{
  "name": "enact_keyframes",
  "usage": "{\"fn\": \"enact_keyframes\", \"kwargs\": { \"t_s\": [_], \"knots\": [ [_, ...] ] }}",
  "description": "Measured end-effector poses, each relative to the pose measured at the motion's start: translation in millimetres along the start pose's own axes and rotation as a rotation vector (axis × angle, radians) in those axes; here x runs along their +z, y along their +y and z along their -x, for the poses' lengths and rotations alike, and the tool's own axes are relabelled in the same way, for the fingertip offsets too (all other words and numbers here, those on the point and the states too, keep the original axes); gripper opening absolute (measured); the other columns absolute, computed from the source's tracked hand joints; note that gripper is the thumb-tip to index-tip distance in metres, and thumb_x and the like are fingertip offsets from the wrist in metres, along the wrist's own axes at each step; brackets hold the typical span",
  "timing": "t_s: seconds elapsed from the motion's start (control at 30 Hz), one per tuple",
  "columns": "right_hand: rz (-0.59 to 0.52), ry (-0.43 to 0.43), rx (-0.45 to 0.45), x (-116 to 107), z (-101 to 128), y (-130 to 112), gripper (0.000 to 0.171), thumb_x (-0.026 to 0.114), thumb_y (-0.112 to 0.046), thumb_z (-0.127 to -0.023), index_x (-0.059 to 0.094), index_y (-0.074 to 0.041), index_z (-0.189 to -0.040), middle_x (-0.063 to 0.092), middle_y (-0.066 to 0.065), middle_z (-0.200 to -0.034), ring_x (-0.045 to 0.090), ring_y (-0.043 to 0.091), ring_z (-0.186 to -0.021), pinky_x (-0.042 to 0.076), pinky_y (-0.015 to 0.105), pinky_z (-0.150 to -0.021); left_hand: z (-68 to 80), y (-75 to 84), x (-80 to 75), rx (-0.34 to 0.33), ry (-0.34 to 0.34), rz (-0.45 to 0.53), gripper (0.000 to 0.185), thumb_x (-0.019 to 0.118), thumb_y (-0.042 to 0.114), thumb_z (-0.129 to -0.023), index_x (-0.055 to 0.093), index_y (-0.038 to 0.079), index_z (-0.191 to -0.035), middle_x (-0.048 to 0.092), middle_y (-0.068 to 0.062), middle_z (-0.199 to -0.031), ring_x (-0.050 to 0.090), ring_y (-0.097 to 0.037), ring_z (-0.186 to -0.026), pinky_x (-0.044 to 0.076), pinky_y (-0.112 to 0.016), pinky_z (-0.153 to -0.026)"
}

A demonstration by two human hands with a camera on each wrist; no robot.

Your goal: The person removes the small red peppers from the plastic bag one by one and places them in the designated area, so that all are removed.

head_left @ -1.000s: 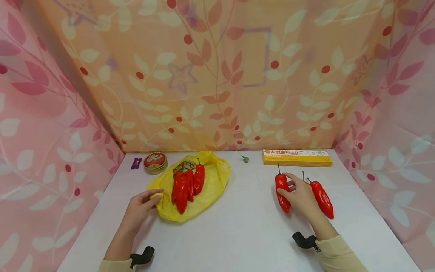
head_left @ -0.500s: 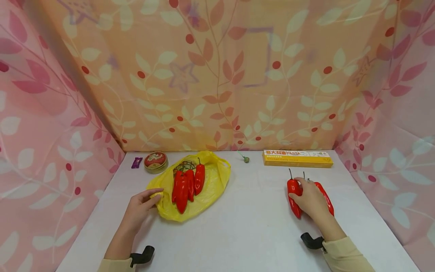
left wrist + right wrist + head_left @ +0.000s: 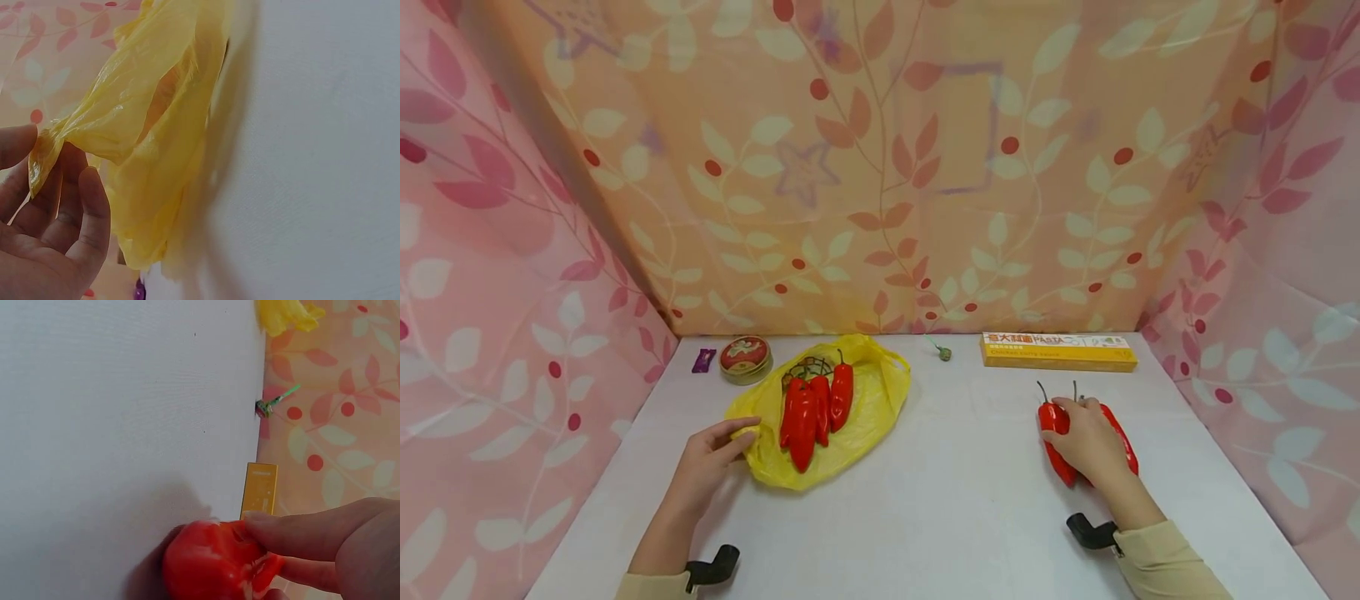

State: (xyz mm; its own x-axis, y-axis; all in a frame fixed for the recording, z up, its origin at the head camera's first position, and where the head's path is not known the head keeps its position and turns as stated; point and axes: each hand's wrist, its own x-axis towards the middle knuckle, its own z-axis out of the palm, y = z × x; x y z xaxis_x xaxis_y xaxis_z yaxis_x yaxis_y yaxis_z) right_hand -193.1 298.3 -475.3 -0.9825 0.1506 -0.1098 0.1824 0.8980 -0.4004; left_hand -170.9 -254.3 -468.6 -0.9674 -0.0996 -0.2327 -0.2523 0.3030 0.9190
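Two red peppers sit under the right hand, its fingers curled round them, so squeeze gently, while the left hand pinches the yellow bag rim steady on the worktop.

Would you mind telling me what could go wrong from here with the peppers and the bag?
1. The right hand covers two peppers at once; one may slip out if both are lifted together.
2. The left hand only pinches the bag by its thin edge, so the opening may sag or tear.
3. Three peppers lie loose on the bag and could roll off if it is tugged.
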Motion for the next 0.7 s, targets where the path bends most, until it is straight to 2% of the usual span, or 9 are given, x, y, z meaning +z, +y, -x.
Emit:
{"fn": "enact_keyframes", "kwargs": {
  "t_s": [0.2, 0.33, 0.5, 0.6, 0.7],
  "knots": [
    [0.011, -0.004, -0.019, -8, 0, -6, 0.075, 0.080, -0.030, -0.085, 0.045, -0.003, -0.147, 0.047, 0.035, -0.127, 0.048, 0.049, -0.113, 0.057, 0.064, -0.079, 0.4, 1.3, 0.2, 0.018, -0.001, 0.002, 0.039, 0.062, 0.026, -0.102, 0.062, 0.009, -0.137, 0.054, -0.013, -0.143, 0.058, -0.022, -0.114, 0.055, -0.024, -0.093],
    [-0.013, 0.007, -0.078, -20, -1, -22, 0.074, 0.077, -0.035, -0.088, 0.045, -0.004, -0.148, 0.055, 0.030, -0.125, 0.053, 0.043, -0.109, 0.057, 0.060, -0.081, 0.3, 1.1, 1.0, 0.020, -0.002, 0.003, 0.038, 0.062, 0.026, -0.102, 0.063, 0.010, -0.136, 0.054, -0.013, -0.143, 0.058, -0.022, -0.115, 0.055, -0.025, -0.094],
    [-0.095, 0.020, -0.180, -22, -5, -49, 0.072, 0.076, -0.038, -0.089, 0.047, -0.007, -0.148, 0.063, 0.024, -0.125, 0.060, 0.034, -0.101, 0.059, 0.048, -0.079, 0.2, 0.1, 0.9, 0.004, 0.005, 0.002, 0.038, 0.061, 0.026, -0.102, 0.062, 0.011, -0.137, 0.054, -0.011, -0.143, 0.058, -0.022, -0.115, 0.055, -0.026, -0.096],
    [-0.166, 0.011, -0.224, -16, -9, -66, 0.069, 0.076, -0.037, -0.089, 0.050, -0.010, -0.147, 0.066, 0.020, -0.123, 0.063, 0.029, -0.096, 0.059, 0.039, -0.075, 0.2, 0.0, 1.1, 0.010, 0.004, 0.007, 0.037, 0.061, 0.025, -0.102, 0.062, 0.010, -0.137, 0.054, -0.012, -0.143, 0.059, -0.021, -0.114, 0.055, -0.025, -0.095],
    [-0.225, -0.003, -0.270, -7, -12, -84, 0.065, 0.077, -0.035, -0.089, 0.052, -0.012, -0.145, 0.068, 0.017, -0.122, 0.065, 0.026, -0.096, 0.059, 0.036, -0.075, 0.1, -0.4, 1.3, 0.018, 0.002, 0.005, 0.038, 0.061, 0.026, -0.102, 0.062, 0.009, -0.136, 0.054, -0.012, -0.142, 0.059, -0.020, -0.113, 0.055, -0.024, -0.094]
  ]
}}
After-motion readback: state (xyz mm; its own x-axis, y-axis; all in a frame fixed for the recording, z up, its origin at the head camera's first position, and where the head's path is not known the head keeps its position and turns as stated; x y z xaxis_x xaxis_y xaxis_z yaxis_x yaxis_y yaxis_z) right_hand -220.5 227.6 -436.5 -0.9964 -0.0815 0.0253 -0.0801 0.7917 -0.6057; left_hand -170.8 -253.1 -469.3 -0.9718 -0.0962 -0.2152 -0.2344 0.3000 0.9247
